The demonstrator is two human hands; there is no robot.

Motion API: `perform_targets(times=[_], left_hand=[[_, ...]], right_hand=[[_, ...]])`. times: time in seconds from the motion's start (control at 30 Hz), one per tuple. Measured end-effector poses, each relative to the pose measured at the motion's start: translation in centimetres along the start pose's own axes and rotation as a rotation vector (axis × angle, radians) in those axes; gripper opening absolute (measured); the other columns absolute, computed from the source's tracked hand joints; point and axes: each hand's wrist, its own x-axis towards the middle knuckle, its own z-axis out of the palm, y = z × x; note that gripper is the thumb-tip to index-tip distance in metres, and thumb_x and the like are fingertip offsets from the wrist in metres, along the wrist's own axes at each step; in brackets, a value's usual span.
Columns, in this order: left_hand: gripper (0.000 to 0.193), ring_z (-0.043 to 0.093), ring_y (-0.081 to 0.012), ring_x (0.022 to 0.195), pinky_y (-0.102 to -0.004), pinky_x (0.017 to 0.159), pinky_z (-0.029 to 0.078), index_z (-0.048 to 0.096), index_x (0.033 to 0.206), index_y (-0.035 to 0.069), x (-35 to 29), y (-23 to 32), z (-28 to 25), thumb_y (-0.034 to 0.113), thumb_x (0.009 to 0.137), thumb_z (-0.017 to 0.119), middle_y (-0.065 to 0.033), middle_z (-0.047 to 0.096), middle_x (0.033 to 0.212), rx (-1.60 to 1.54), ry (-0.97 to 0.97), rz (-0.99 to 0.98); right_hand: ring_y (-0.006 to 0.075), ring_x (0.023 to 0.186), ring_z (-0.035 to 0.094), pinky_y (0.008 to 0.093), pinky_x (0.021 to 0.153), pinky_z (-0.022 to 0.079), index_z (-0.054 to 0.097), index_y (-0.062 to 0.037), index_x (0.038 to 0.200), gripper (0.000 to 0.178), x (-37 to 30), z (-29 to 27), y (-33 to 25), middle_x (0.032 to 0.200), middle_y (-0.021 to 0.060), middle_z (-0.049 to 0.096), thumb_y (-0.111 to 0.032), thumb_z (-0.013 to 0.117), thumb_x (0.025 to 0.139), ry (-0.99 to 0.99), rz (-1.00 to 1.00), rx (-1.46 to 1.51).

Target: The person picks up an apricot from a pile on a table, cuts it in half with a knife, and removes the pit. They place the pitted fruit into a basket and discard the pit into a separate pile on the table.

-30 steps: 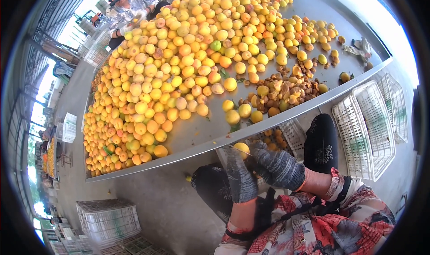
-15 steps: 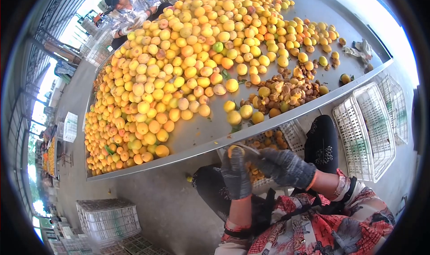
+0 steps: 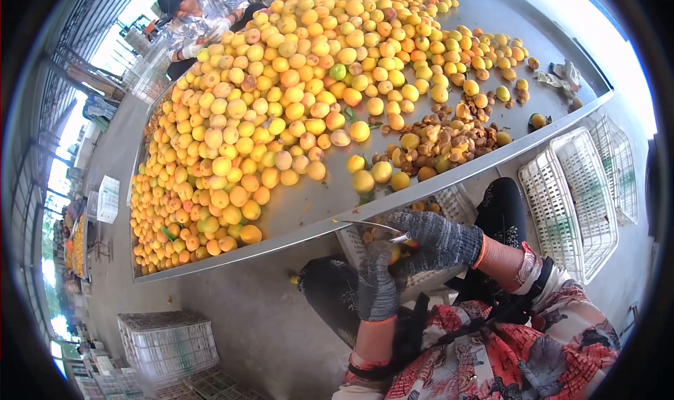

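Both my hands, in dark grey knit gloves, are together just outside the near edge of the metal table. My right hand (image 3: 442,242) is closed on a thin curved knife (image 3: 365,224), whose blade points left. My left hand (image 3: 378,280) is closed below it around an apricot (image 3: 394,254); only a small orange part shows between the gloves. Beneath the hands, a white plastic crate (image 3: 458,207) with orange fruit pieces stands between my knees, partly hidden. A big heap of apricots (image 3: 281,98) covers much of the table (image 3: 309,207).
Near the table edge lies a pile of brown pits and scraps (image 3: 456,140). A crumpled cloth (image 3: 562,80) is at the far right corner. White crates (image 3: 572,196) stand at right, and a crate stack (image 3: 168,344) at lower left. Another person (image 3: 200,17) works across the heap.
My right hand has turned, and the knife blade now shows clearly, pointing left. My left hand has moved slightly lower and right, its apricot now mostly hidden. The view has shifted slightly.
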Motion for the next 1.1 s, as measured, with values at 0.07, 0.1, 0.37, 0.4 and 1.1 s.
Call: perform_targets(times=[0.07,0.1,0.37,0.4,1.1], left_hand=[[0.033,0.056,-0.0190,0.079,-0.0290,0.067,0.048,0.051,0.101,0.001,-0.2,0.0,0.3,0.026,0.080,0.052,-0.0110,0.056,0.088,0.161,-0.006,0.148],[0.027,0.055,-0.0216,0.084,-0.0316,0.074,0.045,0.053,0.098,0.001,-0.4,0.8,0.7,0.022,0.083,0.046,-0.0121,0.056,0.093,-0.014,0.004,-0.037],[0.034,0.056,-0.0181,0.076,-0.0297,0.064,0.049,0.053,0.100,0.003,-0.4,1.6,1.5,0.031,0.084,0.044,-0.0088,0.056,0.086,-0.076,0.069,-0.226],[0.035,0.056,-0.0186,0.076,-0.0317,0.063,0.050,0.052,0.101,0.003,0.0,1.7,1.2,0.033,0.084,0.044,-0.0090,0.056,0.088,-0.125,-0.020,-0.263],[0.046,0.052,-0.0198,0.090,-0.0336,0.081,0.044,0.044,0.112,0.006,-0.1,3.6,1.9,0.042,0.083,0.050,-0.0066,0.052,0.100,-0.674,0.157,-0.232]], right_hand=[[0.0310,0.099,0.050,0.0351,0.085,0.041,0.046,-0.0019,0.113,0.057,0.4,-0.2,-0.7,0.108,0.0159,0.050,-0.019,0.071,0.064,0.041,-0.103,-0.229],[0.0310,0.099,0.050,0.0351,0.085,0.041,0.046,-0.0019,0.113,0.057,0.4,-0.1,-0.7,0.108,0.0159,0.050,-0.019,0.071,0.064,0.043,-0.100,-0.232],[0.0316,0.093,0.052,0.0355,0.080,0.043,0.053,-0.0038,0.102,0.050,0.3,-0.2,-0.9,0.099,0.0167,0.054,-0.026,0.070,0.061,0.005,0.135,-0.326],[0.0316,0.093,0.052,0.0355,0.080,0.043,0.053,-0.0038,0.102,0.050,0.2,-0.3,-0.7,0.099,0.0167,0.054,-0.026,0.070,0.061,0.004,0.136,-0.325],[0.0228,0.079,0.056,0.0329,0.059,0.047,0.049,-0.0022,0.107,0.043,-2.5,2.1,-3.2,0.091,0.0114,0.050,-0.021,0.056,0.069,0.040,0.010,-0.618]])
